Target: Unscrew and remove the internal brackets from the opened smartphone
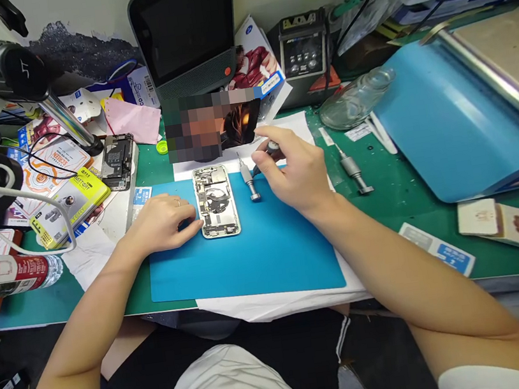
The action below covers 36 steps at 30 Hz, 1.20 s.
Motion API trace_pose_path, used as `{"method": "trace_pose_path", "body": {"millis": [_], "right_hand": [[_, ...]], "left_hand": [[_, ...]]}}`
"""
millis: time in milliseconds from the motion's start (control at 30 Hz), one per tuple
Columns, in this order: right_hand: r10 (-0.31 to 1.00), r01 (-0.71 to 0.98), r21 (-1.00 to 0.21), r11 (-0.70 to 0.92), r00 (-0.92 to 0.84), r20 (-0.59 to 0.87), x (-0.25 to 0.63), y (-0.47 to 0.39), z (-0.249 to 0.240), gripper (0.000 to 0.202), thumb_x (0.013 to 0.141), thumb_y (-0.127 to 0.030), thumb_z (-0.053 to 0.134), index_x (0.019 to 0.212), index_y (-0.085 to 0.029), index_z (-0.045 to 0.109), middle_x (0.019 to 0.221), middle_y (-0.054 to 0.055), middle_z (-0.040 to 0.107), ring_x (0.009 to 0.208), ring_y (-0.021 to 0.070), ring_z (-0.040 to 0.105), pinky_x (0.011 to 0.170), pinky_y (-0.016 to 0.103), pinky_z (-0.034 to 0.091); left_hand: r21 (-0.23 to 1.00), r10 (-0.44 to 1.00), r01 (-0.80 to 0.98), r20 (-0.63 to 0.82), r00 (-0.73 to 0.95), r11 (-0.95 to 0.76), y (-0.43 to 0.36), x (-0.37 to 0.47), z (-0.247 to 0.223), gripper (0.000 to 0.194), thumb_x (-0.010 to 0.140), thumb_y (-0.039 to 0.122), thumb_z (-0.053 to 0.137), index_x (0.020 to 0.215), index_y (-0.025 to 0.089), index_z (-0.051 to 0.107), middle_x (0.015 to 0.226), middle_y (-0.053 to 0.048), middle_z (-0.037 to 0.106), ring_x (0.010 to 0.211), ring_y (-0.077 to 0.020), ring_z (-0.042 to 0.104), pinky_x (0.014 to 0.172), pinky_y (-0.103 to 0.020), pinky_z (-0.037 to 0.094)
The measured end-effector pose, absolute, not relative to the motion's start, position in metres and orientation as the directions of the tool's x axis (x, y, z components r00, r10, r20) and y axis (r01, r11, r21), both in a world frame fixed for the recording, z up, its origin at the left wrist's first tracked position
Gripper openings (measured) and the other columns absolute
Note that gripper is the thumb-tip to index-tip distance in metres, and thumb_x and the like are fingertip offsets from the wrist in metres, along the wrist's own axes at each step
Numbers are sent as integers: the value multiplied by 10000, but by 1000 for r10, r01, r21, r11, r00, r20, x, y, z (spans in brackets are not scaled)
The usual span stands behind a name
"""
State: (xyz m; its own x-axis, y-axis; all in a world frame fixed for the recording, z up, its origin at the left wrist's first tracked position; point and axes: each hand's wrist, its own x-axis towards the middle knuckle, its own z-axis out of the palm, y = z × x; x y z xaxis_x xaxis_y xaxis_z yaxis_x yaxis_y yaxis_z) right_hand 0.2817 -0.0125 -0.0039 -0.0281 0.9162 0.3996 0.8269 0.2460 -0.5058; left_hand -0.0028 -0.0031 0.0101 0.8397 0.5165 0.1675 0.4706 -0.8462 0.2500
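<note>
An opened phone (217, 202) lies upright on the blue mat (245, 267), its inner parts showing. My left hand (165, 222) rests at its left edge with fingers curled, a fingertip touching the frame; whether anything is between the fingers is hidden. Right of the phone, my right hand (291, 165) pinches a dark, thin tool (273, 147), whose tip points down to the left. A grey screwdriver (249, 180) lies between the phone and my right hand. Another grey screwdriver (354, 171) lies further right on the green surface.
Behind the mat stand a dark-screened device (186, 31) and a black control box (304, 56). A glass jar (357, 100) lies at the back right. On the left are a second opened phone (118, 161), a yellow battery box (71, 208) and a water bottle (10, 273).
</note>
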Motion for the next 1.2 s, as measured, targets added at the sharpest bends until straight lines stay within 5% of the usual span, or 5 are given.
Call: {"method": "trace_pose_path", "body": {"millis": [867, 1200], "right_hand": [[942, 830, -513, 220, -44, 332, 281, -15, -4, 534, 987, -385, 517, 1497, -244, 436, 1145, 89, 752, 936, 253, 757, 855, 408, 619], [814, 804, -445, 395, -82, 574, 287, -8, -21, 492, 999, -391, 532, 1465, -246, 472, 1021, 54, 770, 779, 206, 755, 747, 352, 644]], "left_hand": [[265, 516, 469, 151, 843, -843, -3, -3, 9, 358, 1019, 382, 520, 723, 206, 617, 644, -16, 605, 630, -177, 571, 666, -332, 369], [265, 507, 457, 169, 845, -849, -3, -2, 8, 352, 1015, 376, 533, 724, 200, 623, 636, -9, 596, 617, -170, 560, 656, -329, 363]]}}
